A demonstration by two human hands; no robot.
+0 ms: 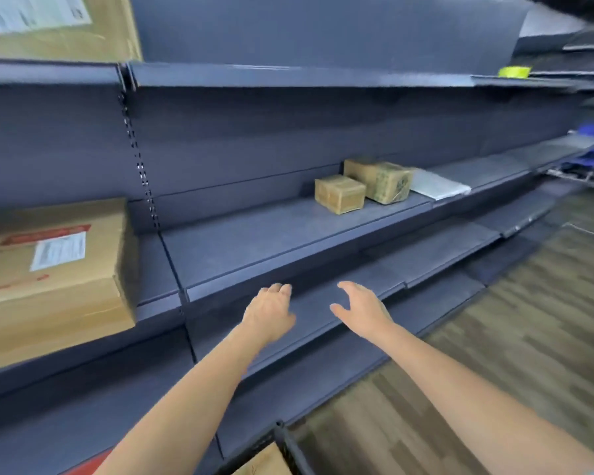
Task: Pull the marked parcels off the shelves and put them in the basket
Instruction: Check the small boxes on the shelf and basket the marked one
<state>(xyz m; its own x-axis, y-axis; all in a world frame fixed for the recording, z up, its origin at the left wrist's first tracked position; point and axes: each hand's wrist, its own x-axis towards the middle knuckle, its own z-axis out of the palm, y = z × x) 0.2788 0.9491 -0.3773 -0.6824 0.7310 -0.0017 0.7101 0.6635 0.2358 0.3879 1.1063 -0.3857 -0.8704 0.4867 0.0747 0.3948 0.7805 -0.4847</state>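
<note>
Shelving [288, 241] in dark blue steel filled most of the view, and the step in hand was judged to be a reach for the next parcel. A large carton [48, 279] with a red-edged label was set on the middle shelf at the far left, and a second large carton [59, 25] was seen above it. Further right on the same middle shelf two small brown parcels were placed: the rear parcel [381, 181] and the front parcel [340, 194], touching or nearly so, with a flat white packet [439, 185] just beside them. Whether any of these was marked could not be told, as the view was blurred. A corner of the basket [288, 447] was seen at the bottom edge, with a brown box [264, 462] already in it. The left hand [270, 313] and the right hand [362, 310] were held forward over the lower shelf, fingers loosely spread, nothing gripped. A good reach would be carried up and right, the marks checked first, and each parcel taken with both hands at its sides.
</note>
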